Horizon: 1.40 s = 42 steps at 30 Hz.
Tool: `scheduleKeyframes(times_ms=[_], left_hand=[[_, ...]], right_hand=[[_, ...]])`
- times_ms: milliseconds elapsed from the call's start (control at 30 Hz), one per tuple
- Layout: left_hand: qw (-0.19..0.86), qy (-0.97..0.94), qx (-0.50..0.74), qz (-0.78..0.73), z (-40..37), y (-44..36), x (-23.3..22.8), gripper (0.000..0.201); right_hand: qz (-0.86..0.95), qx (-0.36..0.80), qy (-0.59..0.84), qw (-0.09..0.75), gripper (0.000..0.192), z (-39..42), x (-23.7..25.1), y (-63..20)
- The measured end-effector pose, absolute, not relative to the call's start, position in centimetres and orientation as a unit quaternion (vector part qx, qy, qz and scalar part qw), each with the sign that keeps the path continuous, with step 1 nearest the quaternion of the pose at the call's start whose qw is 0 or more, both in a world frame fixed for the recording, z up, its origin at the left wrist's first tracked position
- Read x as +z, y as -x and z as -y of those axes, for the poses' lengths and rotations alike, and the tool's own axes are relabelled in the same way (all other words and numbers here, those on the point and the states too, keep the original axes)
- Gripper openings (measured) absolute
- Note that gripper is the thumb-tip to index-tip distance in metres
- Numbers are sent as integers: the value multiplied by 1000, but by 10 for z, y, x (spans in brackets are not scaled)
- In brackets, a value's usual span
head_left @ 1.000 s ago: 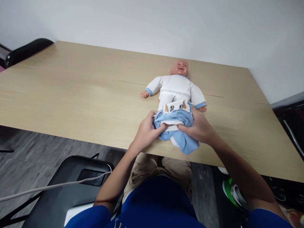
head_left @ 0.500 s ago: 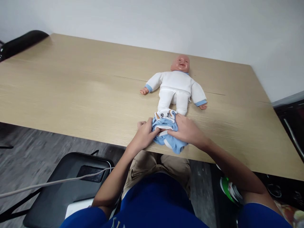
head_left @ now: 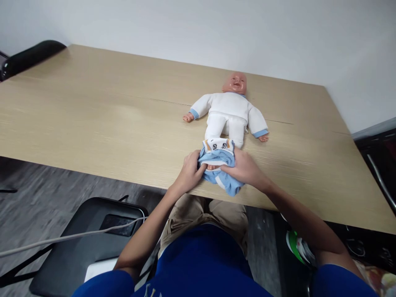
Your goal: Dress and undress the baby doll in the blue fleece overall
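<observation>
A baby doll (head_left: 230, 105) in a white suit with blue cuffs lies on its back, head toward the wall and feet toward me. Blue baby pants (head_left: 218, 157) with a white panel and printed eyes are bunched around its lower legs. My left hand (head_left: 189, 173) pinches the left side of the pants, thumb at the white-edged opening. On the other side my right hand (head_left: 247, 168) grips the cloth, its thumb also at that opening. Between the thumbs some doll toes show. The rest of the feet are hidden in the fabric.
The wooden table (head_left: 108, 111) meets a white wall (head_left: 198, 33) at the back. A black chair (head_left: 89, 243) with a phone on it stands below left, crossed by a pale cable (head_left: 77, 236). Another chair back (head_left: 34, 57) is at the far left corner.
Both hands and the pants have moved slightly up the doll's legs, away from the table edge. The toes now show more clearly in the opening. The doll's upper body stays in place.
</observation>
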<state>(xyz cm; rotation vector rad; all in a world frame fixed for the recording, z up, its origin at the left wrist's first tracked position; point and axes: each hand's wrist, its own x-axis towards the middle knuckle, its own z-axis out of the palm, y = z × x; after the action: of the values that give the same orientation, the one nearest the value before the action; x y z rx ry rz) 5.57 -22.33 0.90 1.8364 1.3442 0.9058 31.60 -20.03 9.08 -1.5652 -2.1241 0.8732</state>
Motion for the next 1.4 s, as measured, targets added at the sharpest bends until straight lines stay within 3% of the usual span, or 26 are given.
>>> scheduleKeyframes(times_ms=[267, 400, 567, 867, 1067, 1200, 1300, 1400], left_hand=[[297, -677, 491, -462, 202, -61, 10, 22], [370, -663, 477, -441, 183, -60, 17, 12], [388, -710, 433, -398, 165, -53, 29, 20], [365, -781, 367, -351, 152, -39, 48, 35], [380, -769, 380, -346, 144, -34, 51, 56], [332, -758, 430, -361, 128, -52, 62, 65], [292, -812, 358, -357, 110, -72, 88, 62], [314, -872, 204, -314, 88, -89, 122, 56]], right_hand=[[757, 336, 478, 294, 25, 184, 79, -322], [788, 302, 422, 332, 32, 158, 77, -331], [794, 360, 398, 284, 42, 138, 71, -356], [732, 462, 395, 307, 89, 137, 52, -392], [644, 560, 372, 366, 83, 138, 36, -393], [550, 606, 388, 425, 79, 143, 30, -388], [524, 618, 399, 429, 79, 144, 34, -385], [539, 599, 411, 425, 75, 143, 41, -386]])
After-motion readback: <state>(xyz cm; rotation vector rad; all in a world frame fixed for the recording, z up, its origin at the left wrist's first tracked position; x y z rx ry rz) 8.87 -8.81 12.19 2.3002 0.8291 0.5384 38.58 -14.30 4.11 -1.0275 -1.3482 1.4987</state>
